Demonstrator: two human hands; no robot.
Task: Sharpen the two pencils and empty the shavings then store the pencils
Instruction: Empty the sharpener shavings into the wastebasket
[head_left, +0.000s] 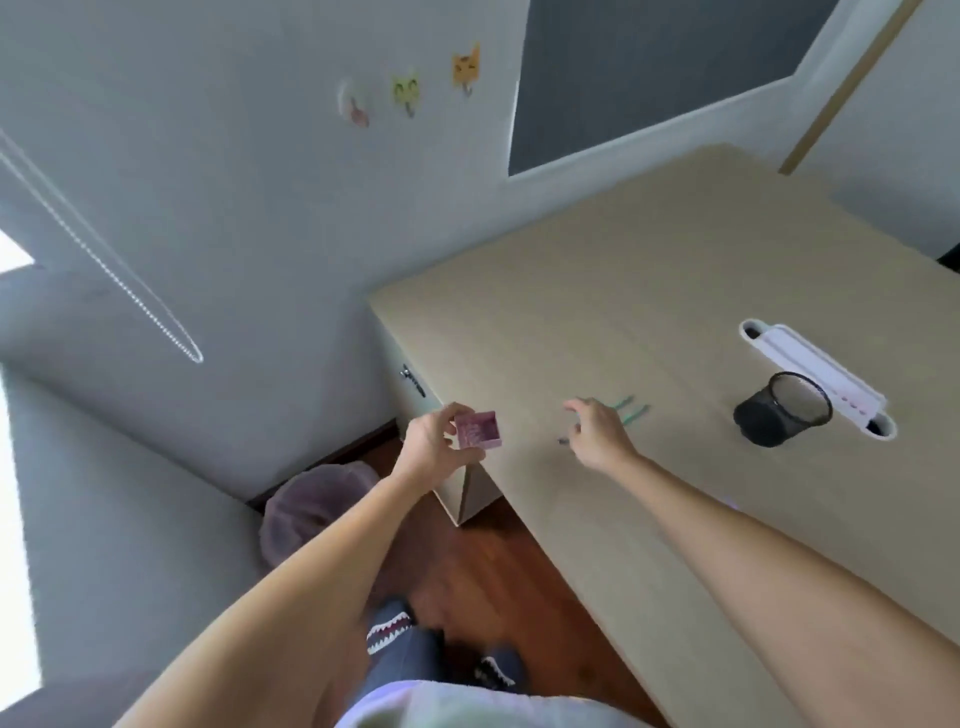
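My left hand (434, 441) holds a small pink box-shaped sharpener (478, 429) over the left corner of the desk. My right hand (597, 428) hovers with its fingers apart just above two green pencils (631, 408) that lie side by side on the light wooden desk (649, 270). Most of each pencil is hidden under the hand, and one dark tip shows at its left. A black mesh pencil cup (784, 408) stands upright to the right of the pencils.
A bin lined with a pinkish bag (311, 506) sits on the wooden floor below the desk's left corner. A white power strip (815, 364) lies behind the mesh cup. A grey wall with animal-shaped hooks (408, 93) rises behind the desk.
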